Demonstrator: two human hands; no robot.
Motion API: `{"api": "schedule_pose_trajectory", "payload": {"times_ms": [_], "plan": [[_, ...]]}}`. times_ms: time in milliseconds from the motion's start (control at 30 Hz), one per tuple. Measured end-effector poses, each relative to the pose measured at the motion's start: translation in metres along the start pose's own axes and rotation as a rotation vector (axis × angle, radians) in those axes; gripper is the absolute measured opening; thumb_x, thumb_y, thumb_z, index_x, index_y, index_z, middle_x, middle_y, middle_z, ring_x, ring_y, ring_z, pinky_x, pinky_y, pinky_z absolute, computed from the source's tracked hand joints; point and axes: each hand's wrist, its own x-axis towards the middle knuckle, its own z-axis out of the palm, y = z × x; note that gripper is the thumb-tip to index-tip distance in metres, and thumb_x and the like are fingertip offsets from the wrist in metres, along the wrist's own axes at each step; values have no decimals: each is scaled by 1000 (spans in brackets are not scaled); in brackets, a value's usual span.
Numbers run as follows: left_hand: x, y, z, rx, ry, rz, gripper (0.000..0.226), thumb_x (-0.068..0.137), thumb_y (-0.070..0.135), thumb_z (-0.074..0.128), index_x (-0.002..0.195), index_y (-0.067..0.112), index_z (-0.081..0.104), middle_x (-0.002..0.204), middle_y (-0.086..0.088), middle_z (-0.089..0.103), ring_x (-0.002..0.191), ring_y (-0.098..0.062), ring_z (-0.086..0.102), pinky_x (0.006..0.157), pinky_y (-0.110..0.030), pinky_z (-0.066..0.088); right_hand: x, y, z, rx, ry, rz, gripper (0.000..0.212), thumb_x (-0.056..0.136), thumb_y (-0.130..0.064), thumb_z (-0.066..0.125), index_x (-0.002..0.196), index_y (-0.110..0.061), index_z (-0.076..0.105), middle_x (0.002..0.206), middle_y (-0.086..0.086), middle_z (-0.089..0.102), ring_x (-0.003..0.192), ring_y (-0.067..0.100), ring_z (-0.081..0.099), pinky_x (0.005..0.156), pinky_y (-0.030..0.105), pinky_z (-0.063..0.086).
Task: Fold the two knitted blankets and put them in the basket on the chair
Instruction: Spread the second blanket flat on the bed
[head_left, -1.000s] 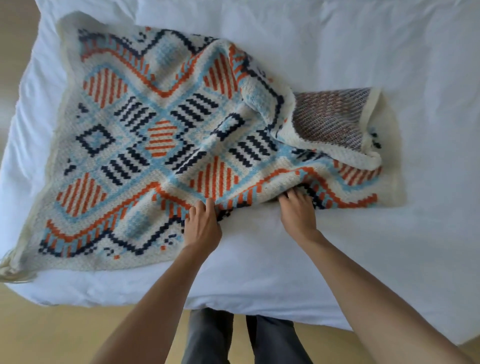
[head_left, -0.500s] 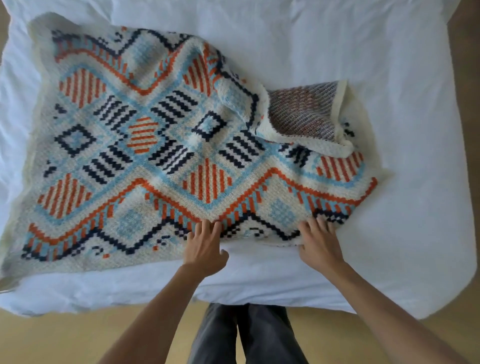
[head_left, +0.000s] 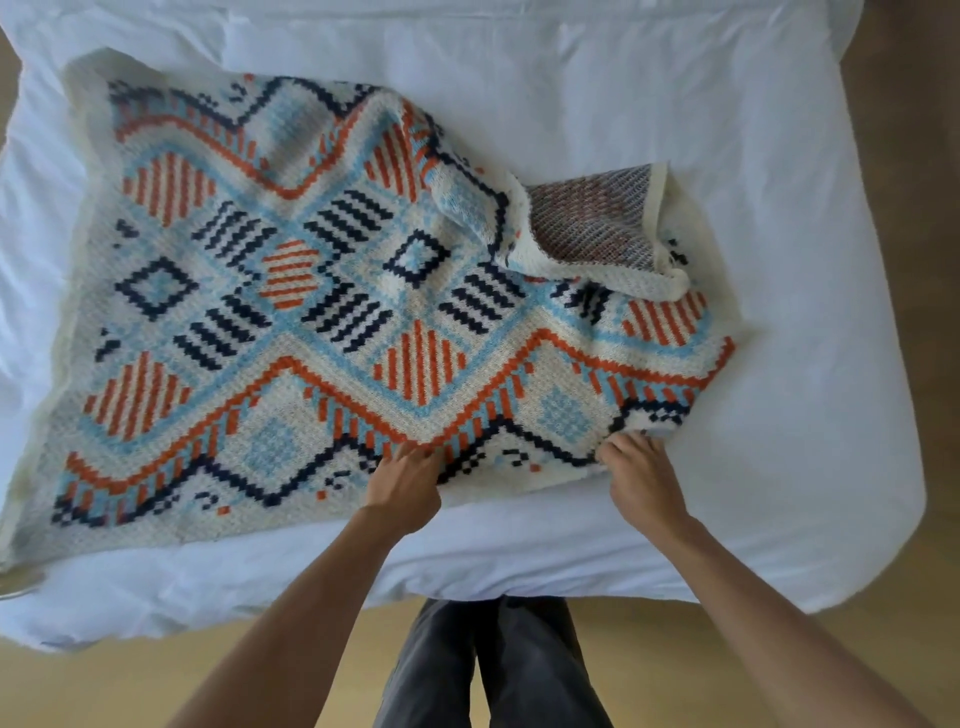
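A knitted blanket (head_left: 322, 312) with orange, navy and light-blue diamonds lies spread on the white bed (head_left: 675, 104). Its far right corner is flipped over, showing the grey-brown underside (head_left: 592, 218). My left hand (head_left: 408, 486) grips the near edge of the blanket near its middle, fingers curled into the knit. My right hand (head_left: 641, 478) grips the same near edge further right, close to the near right corner. No second blanket, basket or chair is in view.
The bed's white sheet runs bare to the right of the blanket and along the near edge. Wooden floor (head_left: 156, 686) shows below the bed, with my dark trouser legs (head_left: 493, 665) standing against the bed's front.
Both hands have pulled the blanket's near edge toward me, flattening the near right part. My right hand has moved rightward along the edge, and both hands now grip it.
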Motion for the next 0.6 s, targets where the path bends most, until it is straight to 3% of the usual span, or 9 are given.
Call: {"api": "schedule_pose_trajectory", "payload": {"times_ms": [67,133,467,600], "plan": [[-2,3,8,27,-74,-37,45,88,5,38,133,9,41,136,-9,45,128,-27,35,101,-38,41,-9,-3,5,7,-77,-32,36,51,22,62,75,-5,64,83,7,63,81,32,60,75,40,48],[-1,13,9,28,-87,-59,45,90,9,39,135,9,38,140,-10,39,131,-27,31,106,-38,36,-13,-1,2,7,-83,-21,39,50,21,63,78,-5,65,89,8,63,86,32,60,78,41,50],[53,140,0,-131,15,82,30,96,17,36,124,9,43,125,-12,45,116,-28,42,88,-37,43,5,90,-35,-28,-83,220,39,60,7,69,97,-3,63,94,15,60,86,34,57,68,40,48],[86,220,0,-196,77,45,38,97,35,38,126,11,38,126,-11,41,117,-28,41,90,-38,42,23,137,-35,-1,-152,172,51,65,2,70,115,-5,59,113,15,60,102,36,55,74,43,49]]}}
